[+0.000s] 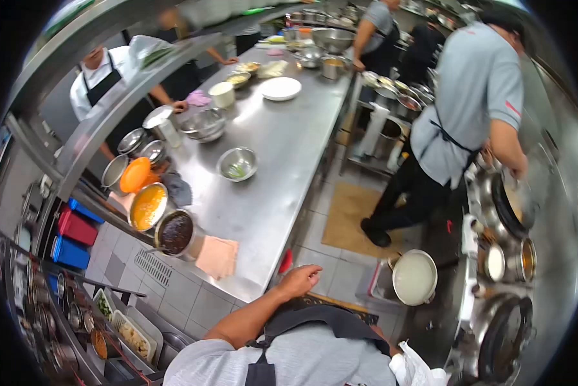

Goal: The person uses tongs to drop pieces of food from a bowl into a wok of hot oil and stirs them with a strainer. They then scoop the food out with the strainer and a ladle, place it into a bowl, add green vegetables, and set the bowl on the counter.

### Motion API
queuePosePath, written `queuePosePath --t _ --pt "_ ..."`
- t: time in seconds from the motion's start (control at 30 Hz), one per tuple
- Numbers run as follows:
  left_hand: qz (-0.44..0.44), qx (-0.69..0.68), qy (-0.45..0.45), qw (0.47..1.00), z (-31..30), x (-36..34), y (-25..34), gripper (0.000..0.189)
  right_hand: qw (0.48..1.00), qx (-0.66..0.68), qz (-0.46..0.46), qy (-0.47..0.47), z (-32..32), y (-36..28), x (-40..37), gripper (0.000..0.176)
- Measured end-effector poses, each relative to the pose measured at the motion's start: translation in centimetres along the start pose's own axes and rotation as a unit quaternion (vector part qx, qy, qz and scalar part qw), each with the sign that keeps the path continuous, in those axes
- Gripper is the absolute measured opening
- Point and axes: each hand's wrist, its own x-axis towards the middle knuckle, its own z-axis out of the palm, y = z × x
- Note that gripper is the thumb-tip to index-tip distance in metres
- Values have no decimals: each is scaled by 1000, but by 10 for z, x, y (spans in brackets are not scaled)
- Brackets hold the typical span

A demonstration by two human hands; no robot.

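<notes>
My left hand is raised just off the near corner of the steel table, its fingers curled in loosely and nothing visible in them. A pink cloth lies on the table's near end, left of that hand. Beside the cloth stands a pot of dark sauce, and next to it a bowl of orange liquid. At my right side, a white cloth hangs by the grey sleeve. My right hand does not show.
A person in grey works at the stove on the right, by a wok. A large white-filled pot stands right of my hand. Another person is behind the left shelf. A metal bowl with greens sits mid-table.
</notes>
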Motion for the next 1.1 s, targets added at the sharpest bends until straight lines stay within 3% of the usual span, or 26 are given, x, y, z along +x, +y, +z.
queuePosePath --t 0.1,0.17,0.23,0.27,0.4,0.47,0.53,0.6,0.7,0.73,0.9,1.0,1.1 --pt "107 83 55 989 -46 8 -4 34 983 87 151 -62 -22 -18 14 31" --pt "114 134 56 983 -63 9 -9 31 971 110 199 -74 -31 -29 35 30" --pt "117 145 22 982 -65 10 -17 32 969 125 205 -67 -35 -37 61 28" --pt "160 154 24 975 -64 9 -21 28 970 131 195 -61 -35 -40 73 28" --pt "197 183 57 962 -64 6 -19 21 975 189 113 -11 -49 -65 148 25" --pt "193 182 76 961 -60 7 -18 21 952 240 160 -101 -81 -103 185 20" --pt "189 184 88 960 -60 6 -20 21 940 266 137 -162 -61 -94 216 22" --pt "188 186 96 960 -61 6 -20 21 929 331 132 -99 -87 -125 210 10" --pt "181 182 92 962 -58 5 -17 21 912 346 176 -132 -87 -121 220 14" --pt "175 182 86 964 -58 5 -16 21 882 410 199 -122 -88 -118 215 12" --pt "156 195 59 966 -62 8 -14 24 914 337 191 -118 -93 -98 171 22" --pt "155 190 60 968 -63 6 -12 25 994 69 40 -70 -81 -69 135 19" --pt "162 186 68 967 -63 8 -12 25 997 22 40 -68 -67 -48 120 21"
